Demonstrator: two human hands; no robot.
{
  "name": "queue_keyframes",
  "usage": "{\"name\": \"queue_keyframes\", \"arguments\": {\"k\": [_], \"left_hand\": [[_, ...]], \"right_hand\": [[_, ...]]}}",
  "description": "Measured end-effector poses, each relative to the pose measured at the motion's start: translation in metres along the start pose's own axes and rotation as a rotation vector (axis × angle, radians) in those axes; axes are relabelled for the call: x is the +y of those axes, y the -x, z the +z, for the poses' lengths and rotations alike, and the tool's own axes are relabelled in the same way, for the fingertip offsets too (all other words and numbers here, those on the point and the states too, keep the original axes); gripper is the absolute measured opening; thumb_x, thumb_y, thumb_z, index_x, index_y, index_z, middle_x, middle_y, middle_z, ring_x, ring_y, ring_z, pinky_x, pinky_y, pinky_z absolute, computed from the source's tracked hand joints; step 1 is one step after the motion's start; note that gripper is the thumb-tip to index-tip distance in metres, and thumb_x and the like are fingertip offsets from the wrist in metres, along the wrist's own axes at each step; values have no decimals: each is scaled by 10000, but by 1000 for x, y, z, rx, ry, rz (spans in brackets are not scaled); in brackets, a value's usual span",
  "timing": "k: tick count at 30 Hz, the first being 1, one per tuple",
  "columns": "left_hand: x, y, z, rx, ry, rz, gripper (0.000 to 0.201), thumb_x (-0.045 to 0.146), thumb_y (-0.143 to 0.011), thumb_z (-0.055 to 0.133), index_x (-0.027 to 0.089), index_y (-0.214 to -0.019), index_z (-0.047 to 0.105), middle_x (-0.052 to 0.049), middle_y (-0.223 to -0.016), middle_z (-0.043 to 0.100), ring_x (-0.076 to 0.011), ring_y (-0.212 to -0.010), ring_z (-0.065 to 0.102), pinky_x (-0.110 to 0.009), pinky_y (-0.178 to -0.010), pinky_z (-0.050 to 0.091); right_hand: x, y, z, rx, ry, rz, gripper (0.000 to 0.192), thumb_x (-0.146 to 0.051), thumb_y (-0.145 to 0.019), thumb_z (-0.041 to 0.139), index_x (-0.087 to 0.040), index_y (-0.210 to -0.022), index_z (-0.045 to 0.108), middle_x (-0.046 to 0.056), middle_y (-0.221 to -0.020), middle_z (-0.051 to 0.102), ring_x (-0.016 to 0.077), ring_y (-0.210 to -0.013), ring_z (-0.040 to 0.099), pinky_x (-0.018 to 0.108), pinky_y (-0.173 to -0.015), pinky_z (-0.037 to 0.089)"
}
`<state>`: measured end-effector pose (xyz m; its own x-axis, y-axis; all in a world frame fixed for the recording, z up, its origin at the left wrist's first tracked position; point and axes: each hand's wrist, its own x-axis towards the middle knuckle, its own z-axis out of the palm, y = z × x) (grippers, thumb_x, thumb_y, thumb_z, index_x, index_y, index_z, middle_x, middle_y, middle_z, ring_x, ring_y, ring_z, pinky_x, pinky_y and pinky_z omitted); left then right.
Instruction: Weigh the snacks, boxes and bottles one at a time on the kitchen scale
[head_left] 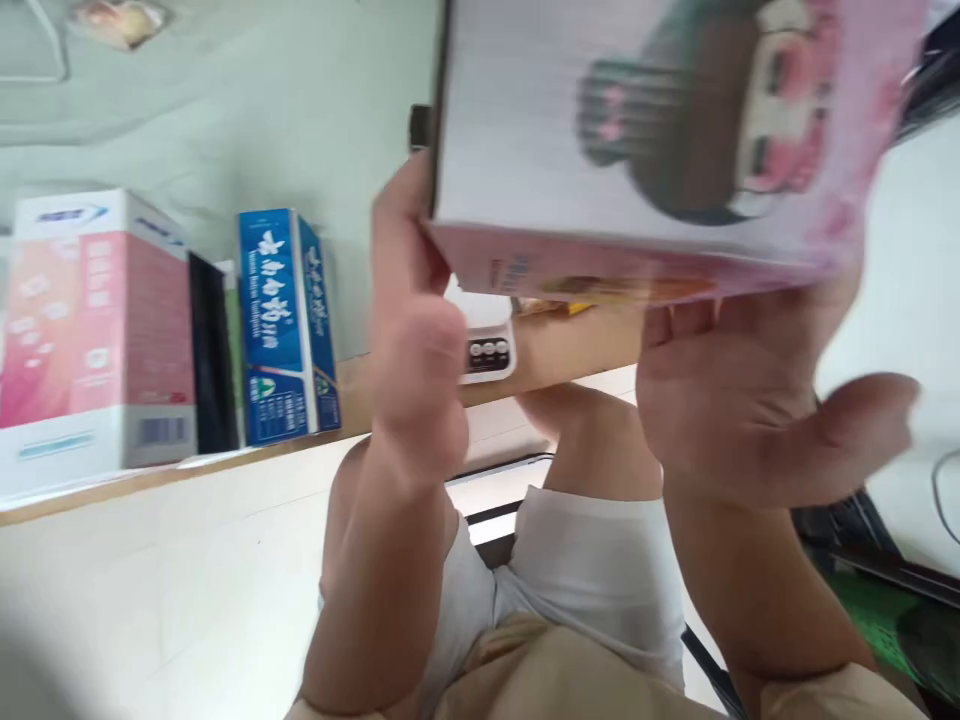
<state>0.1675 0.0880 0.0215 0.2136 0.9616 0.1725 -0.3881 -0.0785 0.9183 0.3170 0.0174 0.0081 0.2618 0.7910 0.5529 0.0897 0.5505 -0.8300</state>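
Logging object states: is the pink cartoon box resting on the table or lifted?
Lifted: the pink cartoon box is held between left hand and right hand, above the table edge.

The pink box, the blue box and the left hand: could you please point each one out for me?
pink box [637, 130]: head view, on its white top face.
blue box [274, 320]: head view, on its front face.
left hand [416, 330]: head view, on its back.

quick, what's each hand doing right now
Left hand: closed on the left edge of the pink box.
Right hand: supports the box from below, thumb out.
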Motion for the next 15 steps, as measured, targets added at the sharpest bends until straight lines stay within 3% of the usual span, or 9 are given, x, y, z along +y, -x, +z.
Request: {"name": "queue_keyframes", "arguments": {"k": [2,4,7,12,15], "left_hand": [[7,-4,-31,66,-22,11,557,732,-940,560,361,-1354,578,-48,-1368,646,-338,-1493,524,-545,-1116,572],[11,-5,-58,94,-25,48,470,686,-958,567,324,-1255,596,-49,-1309,662,-308,-1454,549,-502,-1125,553],[10,-6,-85,110,-19,59,432,635,-982,529,243,-1156,586,-81,-1268,657,-292,-1358,591,-448,-1142,500],[-7,-13,-94,150,-129,-64,615,786,-890,551,234,-1154,615,-91,-1248,663,-300,-1231,633,-397,-981,529],[-10,-13,-87,198,-69,-35,529,708,-928,562,236,-1161,610,-68,-1288,664,-280,-1337,605,-380,-1072,525]], "right_hand": [[17,-7,34,-58,-50,103,549,-691,-874,499,-506,-1380,607,-115,-1531,538,216,-1575,423,546,-1380,288],[33,-10,58,-78,-83,184,552,-692,-837,560,-506,-1352,628,-104,-1519,554,240,-1509,504,544,-1312,425],[55,-9,73,-37,-89,239,578,-726,-813,554,-467,-1319,662,-56,-1437,613,267,-1355,625,554,-1171,561],[72,-6,68,35,-77,284,534,-675,-851,580,-387,-1288,686,-2,-1321,641,261,-1244,676,587,-1156,551],[64,-4,68,101,-72,245,484,-626,-836,655,-331,-1214,727,-4,-1299,665,262,-1327,635,600,-1276,435]]}}
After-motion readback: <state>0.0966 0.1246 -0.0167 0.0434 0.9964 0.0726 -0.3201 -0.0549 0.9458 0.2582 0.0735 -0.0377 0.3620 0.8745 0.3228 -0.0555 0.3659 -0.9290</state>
